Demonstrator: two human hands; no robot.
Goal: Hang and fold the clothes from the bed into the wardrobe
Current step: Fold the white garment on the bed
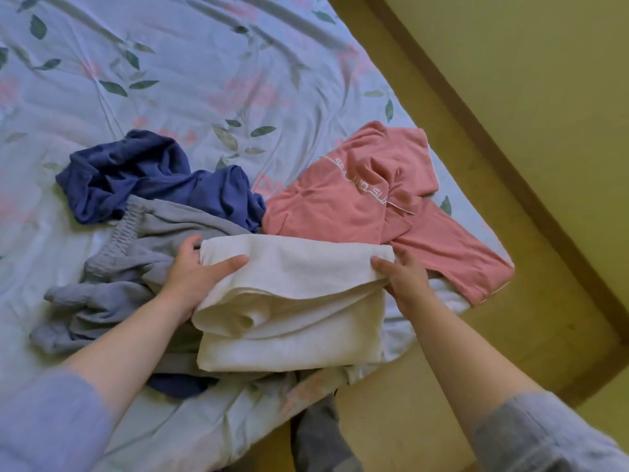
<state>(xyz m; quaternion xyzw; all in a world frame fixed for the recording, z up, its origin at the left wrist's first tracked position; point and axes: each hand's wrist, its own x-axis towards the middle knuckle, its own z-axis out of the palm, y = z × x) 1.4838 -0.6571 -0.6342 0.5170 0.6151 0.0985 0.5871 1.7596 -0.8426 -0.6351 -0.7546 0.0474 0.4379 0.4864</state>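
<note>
A folded white towel lies near the bed's corner, its upper fold raised between my hands. My left hand grips its left end, thumb on top and fingers underneath. At the right end, my right hand pinches the fold the same way. Left of the towel lies a crumpled grey garment with an elastic waistband. A navy garment is bunched up behind it. A pink shirt with white lettering is spread to the right, beyond the towel.
The bed carries a pale blue floral sheet. Its corner ends just right of the towel, with yellowish floor and a darker brown strip beyond. My grey trouser leg shows below the bed edge.
</note>
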